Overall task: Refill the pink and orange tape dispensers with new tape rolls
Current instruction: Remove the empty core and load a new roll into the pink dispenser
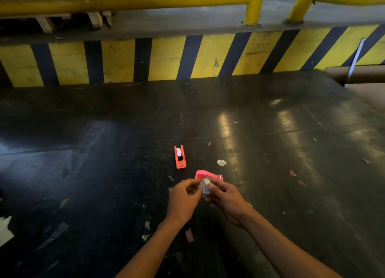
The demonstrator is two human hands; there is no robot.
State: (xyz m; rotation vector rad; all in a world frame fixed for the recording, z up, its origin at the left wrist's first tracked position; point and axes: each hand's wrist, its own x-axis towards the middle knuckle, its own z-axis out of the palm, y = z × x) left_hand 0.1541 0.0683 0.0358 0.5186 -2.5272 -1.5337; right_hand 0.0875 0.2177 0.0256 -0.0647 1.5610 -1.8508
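Observation:
An orange tape dispenser [180, 157] stands on the dark floor with a white roll showing in its slot. A pink tape dispenser [206, 174] lies just beyond my hands, partly hidden by them. Between my fingertips is a small clear tape roll [205, 185]. My right hand [224, 196] grips the roll from the right. My left hand [183, 197] pinches at its left edge. Both hands hover above the floor, close to the pink dispenser.
A small white round scrap [221, 162] lies to the right of the orange dispenser. Bits of tape and paper litter the floor. A yellow-and-black striped wall [166, 59] with a yellow rail [125, 1] stands at the far side. Cardboard [364, 84] sits far right.

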